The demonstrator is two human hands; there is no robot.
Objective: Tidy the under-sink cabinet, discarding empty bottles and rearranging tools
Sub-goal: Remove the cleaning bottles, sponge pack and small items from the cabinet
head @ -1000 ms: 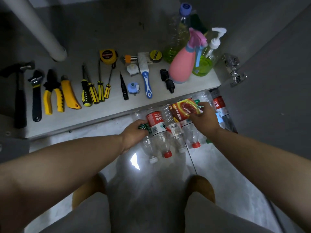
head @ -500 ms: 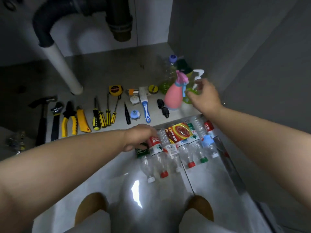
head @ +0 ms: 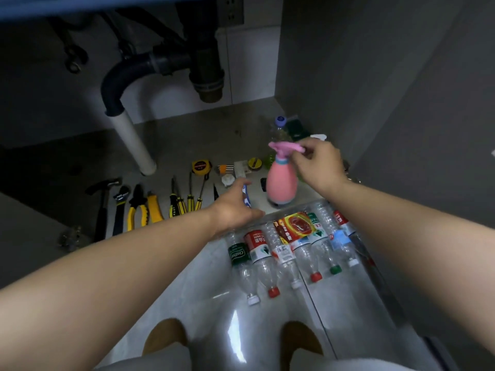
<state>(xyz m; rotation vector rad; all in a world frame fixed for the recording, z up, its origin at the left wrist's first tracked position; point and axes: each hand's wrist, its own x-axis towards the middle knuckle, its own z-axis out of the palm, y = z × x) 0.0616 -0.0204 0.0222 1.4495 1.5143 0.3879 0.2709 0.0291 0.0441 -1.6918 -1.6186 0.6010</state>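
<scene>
Right hand (head: 318,164) is pinching the pink spray bottle (head: 281,186) by its nozzle, upright at the front right of the cabinet (head: 187,137). Left hand (head: 235,207) is hovering, grip apart, empty. Rearranging, I'd judge. Next calls for lifting it straight, clearing the empty bottles (head: 292,245) lying on the floor in front.

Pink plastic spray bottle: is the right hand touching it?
Touching. In the head view, the right hand pinches the pink plastic spray bottle by its trigger head, and no gap shows.

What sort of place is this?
Probably an under-sink cabinet: a dark drain pipe curves down overhead, hand tools lie in a row on its floor, beside a pink spray bottle.
</scene>
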